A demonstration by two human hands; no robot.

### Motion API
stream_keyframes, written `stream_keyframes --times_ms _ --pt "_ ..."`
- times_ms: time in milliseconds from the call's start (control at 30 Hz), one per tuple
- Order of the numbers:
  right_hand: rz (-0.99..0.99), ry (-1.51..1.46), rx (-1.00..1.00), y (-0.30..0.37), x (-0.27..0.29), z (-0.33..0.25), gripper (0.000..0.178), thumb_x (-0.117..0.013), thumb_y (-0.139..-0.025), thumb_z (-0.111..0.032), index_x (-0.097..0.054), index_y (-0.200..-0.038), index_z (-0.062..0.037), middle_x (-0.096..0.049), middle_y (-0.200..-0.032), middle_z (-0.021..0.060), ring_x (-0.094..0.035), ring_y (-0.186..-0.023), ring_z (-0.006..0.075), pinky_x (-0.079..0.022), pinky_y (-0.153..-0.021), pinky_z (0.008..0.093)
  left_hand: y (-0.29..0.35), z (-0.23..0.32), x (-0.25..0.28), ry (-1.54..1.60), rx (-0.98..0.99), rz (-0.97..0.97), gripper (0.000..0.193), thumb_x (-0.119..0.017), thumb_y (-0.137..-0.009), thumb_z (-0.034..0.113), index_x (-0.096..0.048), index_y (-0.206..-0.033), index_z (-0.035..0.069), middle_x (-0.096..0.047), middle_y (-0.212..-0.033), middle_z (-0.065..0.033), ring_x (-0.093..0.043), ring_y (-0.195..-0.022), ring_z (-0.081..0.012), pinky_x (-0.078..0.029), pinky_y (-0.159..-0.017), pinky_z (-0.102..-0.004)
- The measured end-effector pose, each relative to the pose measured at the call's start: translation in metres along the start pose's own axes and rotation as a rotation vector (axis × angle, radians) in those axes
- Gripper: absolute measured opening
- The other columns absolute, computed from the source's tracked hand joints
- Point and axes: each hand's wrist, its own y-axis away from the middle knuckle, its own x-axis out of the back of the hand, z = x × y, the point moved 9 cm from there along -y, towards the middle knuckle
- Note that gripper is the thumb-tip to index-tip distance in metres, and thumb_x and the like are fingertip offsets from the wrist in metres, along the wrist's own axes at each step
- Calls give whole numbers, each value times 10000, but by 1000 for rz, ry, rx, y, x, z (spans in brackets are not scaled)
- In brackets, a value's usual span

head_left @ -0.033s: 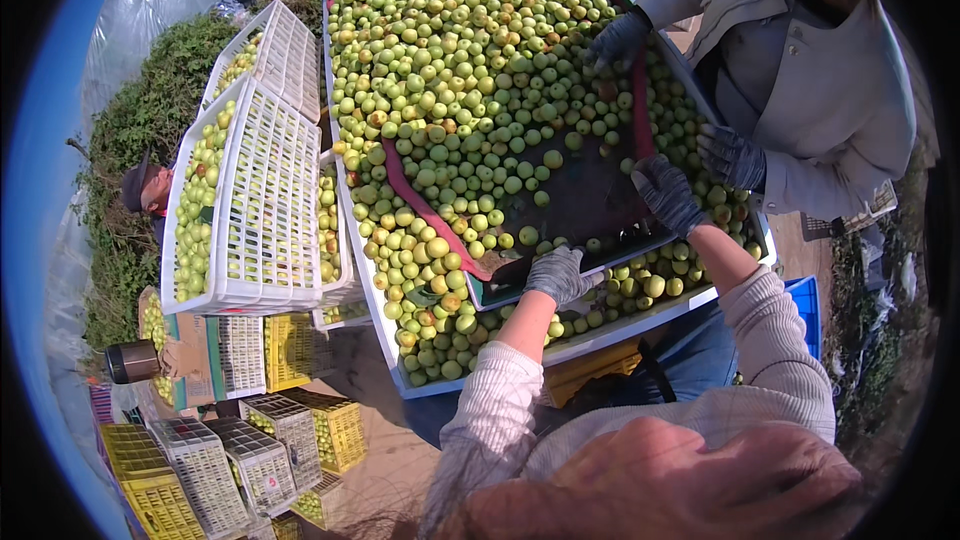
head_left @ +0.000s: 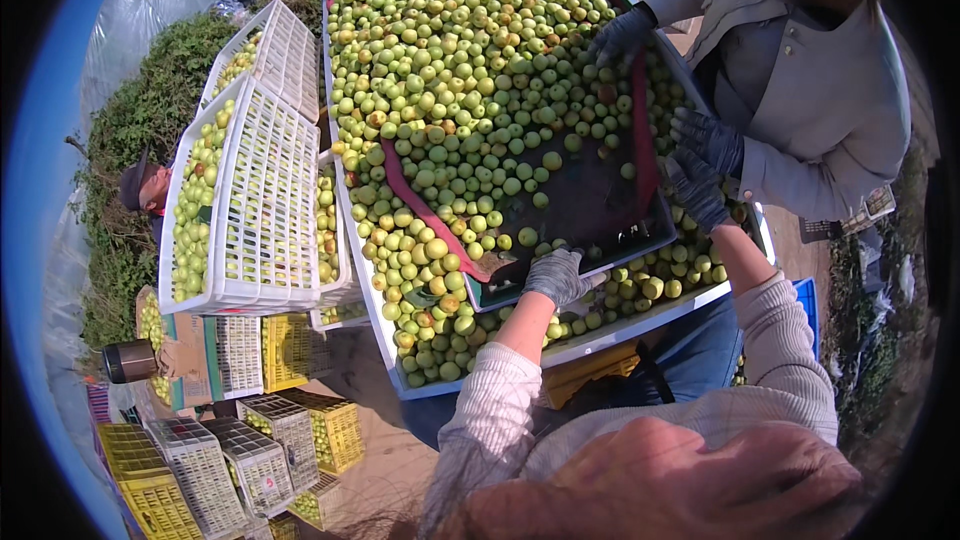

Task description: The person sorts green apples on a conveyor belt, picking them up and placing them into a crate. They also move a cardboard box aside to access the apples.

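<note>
Small round green fruit (head_left: 440,70), like jujubes, fills a large white-edged sorting bin in front of me. A dark shallow tray (head_left: 580,202) with red cloth-covered sides lies among the fruit, its near end toward me. My left hand (head_left: 558,277), in a grey knit glove, is curled over the tray's near rim with the thumb on the outer side. Beyond the tray's right side, my gloved right hand (head_left: 697,190) reaches over the fruit with its fingers stretched out. It is close beside a co-worker's gloved hand (head_left: 708,140). A single fruit (head_left: 628,170) lies in the tray near the right red side.
The co-worker (head_left: 820,110) stands at the bin's right side, another gloved hand (head_left: 622,35) on the fruit. White crates (head_left: 270,190) of fruit are stacked on the left. Yellow crates (head_left: 150,500) stand below. A blue crate (head_left: 806,305) is near my right elbow.
My right hand has moved right, off the tray's right corner, to the fruit beside it. The co-worker's nearer hand has shifted slightly left. My left hand has stayed put.
</note>
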Motion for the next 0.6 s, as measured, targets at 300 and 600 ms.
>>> stream_keyframes --times_ms 300,600 --pt "-456 417 13 5 -8 33 279 -650 -975 -269 -677 -1169 -69 -712 -980 137 -700 -934 256 -551 -776 392 1 2 2 5 -53 32 796 -593 -865 691 -582 -1365 72 -650 -1255 -209 -661 -1122 -341 -519 -971 -481" --pt "-389 -844 -481 -133 -113 -38 348 -662 -962 -293 -651 -1240 -83 -710 -1053 122 -696 -960 276 -559 -837 395 -5 -4 0 36 1 -9 762 -691 -830 600 -552 -1425 145 -566 -1386 -174 -596 -1209 -368 -474 -1056 -465"
